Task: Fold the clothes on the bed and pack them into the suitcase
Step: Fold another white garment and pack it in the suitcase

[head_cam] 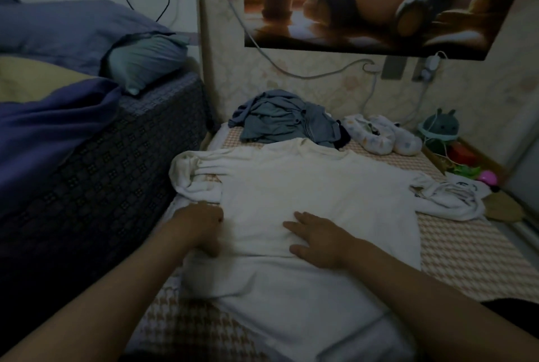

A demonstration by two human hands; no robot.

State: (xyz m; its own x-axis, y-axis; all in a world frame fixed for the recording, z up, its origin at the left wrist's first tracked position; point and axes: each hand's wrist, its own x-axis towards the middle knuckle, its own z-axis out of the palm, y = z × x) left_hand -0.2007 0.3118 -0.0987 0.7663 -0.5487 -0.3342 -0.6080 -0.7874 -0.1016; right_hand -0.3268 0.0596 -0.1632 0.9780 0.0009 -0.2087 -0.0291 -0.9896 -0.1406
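A white long-sleeved top [306, 201], of soft, slightly ribbed knit, lies spread flat on the bed sheet [466, 250], a woven cover in a pale orange-and-white houndstooth check. Its left sleeve [192, 177] is bunched into rounded folds at the bed's edge; its right sleeve [449, 198] is crumpled and overlaps a small white cloth with dark printed lines. Beyond the collar sits a rumpled heap of grey-blue clothing [285, 122], with a pair of white patterned slippers [382, 134] just beside it. A taller mattress [102, 163] with a dark diamond-pattern side stands to the left, carrying purple bedding [52, 128] and a teal pillow [145, 61]. The left hand [201, 227] curls at the top's left side seam, fingers tucked under the fabric edge, pinching it. The right hand [318, 239] rests palm down on the chest of the top, fingers spread flat, holding nothing. No suitcase is in view.
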